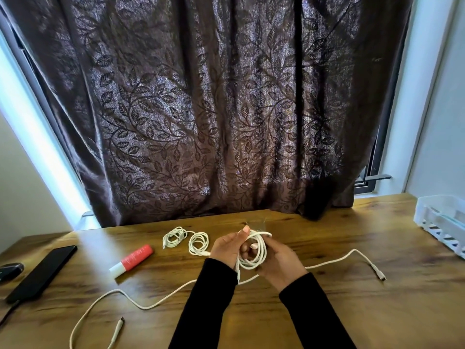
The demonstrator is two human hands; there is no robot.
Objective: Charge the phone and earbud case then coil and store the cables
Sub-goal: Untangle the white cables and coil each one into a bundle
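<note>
My left hand [227, 246] and my right hand [279, 260] together hold a white cable coil [254, 250] above the wooden desk [327, 311]. Both hands have fingers curled round its loops. A loose tail of white cable [352, 256] runs right to a plug [378, 273]. Another long white cable [141, 304] lies slack across the front left, its plug [120, 321] near the desk edge. Two coiled white cables [186, 241] lie behind my left hand. A black phone [41, 273] lies at the far left beside a dark earbud case [11, 269].
A red and white tube [132, 260] lies left of centre. A white slotted plastic basket [442, 220] stands at the right edge. A dark leaf-patterned curtain [214, 109] hangs along the back of the desk. A black cable leaves the phone's near end.
</note>
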